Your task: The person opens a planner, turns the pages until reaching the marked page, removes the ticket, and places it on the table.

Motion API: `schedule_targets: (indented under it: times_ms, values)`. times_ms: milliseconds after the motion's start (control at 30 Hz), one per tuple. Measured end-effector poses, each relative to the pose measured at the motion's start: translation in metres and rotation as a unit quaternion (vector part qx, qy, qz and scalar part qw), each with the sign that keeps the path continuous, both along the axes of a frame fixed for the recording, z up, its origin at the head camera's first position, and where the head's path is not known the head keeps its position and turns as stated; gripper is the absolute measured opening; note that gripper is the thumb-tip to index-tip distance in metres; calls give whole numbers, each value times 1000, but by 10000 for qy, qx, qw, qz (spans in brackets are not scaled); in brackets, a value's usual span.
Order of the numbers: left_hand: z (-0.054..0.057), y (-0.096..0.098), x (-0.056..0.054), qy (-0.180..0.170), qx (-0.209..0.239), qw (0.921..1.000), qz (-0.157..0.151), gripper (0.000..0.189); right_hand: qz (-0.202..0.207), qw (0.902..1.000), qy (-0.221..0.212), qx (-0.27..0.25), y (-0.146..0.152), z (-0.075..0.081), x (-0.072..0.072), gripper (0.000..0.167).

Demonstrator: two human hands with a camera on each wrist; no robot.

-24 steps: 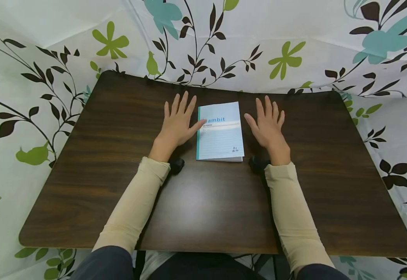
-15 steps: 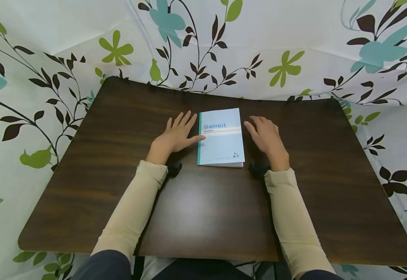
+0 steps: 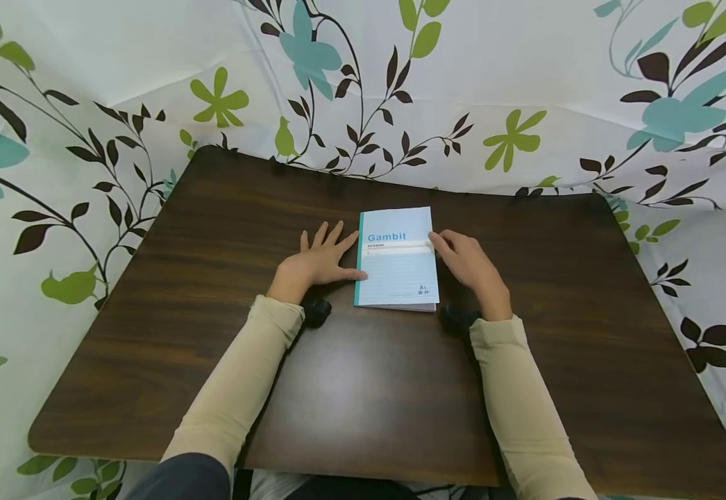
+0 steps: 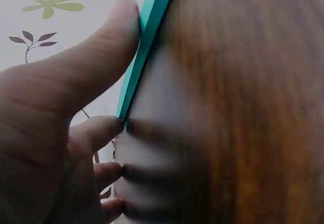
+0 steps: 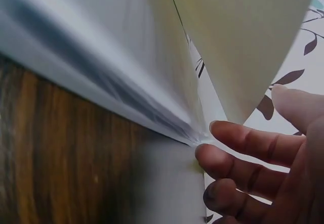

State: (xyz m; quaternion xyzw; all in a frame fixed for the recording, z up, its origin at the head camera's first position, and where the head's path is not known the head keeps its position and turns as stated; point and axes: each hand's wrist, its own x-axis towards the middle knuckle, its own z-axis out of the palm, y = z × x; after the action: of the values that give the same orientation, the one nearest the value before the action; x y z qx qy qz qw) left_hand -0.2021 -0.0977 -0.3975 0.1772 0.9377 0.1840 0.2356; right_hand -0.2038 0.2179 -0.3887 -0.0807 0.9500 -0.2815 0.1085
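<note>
- Notebook on dark table, head view: between the two hands, front up, long axis running away from the person, far end tipped slightly off straight. Teal spine to the person's left, loose edge to the right. Patterned cloth behind the table.
- Left hand, head view: fingers fanned wide, thumb reaching across the spine onto the front, index tip at the spine. Nothing gripped.
- Right hand, head view: fingers closer together and bent, thumb tip at the loose edge, above the middle of that side. Judged the relation that counts: this hand is the nearer to the side that parts, the left to the side that hinges. The notebook lies leftward of its fingertips.
- Left wrist view: thumb lies against the teal spine, index tip by its lower end in this view; remaining fingers point toward the table. Hand spread, not curled round anything.
- Right wrist view: pages low, a pale sheet standing away from them, taken to be the front cover from beneath. Fingertips just beside the page corner; thumb near the sheet's rim, wide gap between thumb and fingers. Cannot tell whether the thumb touches the sheet. No firm pinch visible.
</note>
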Motion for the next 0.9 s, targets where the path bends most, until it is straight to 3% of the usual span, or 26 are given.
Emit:
schedule_targets:
  times_ms: [333,667,900]
  values:
    - [0,1,0,-65,-42,10000,0,101,238,9985,292,-392,-8,0,2,48]
    - [-8,-1,-6,-249,105,9996,20,101,172,9883,413,-1455,-16,7,3,48]
    - [-13,-4,-7,-330,164,9993,-19,97,400,9810,276,-1877,-27,13,6,50]
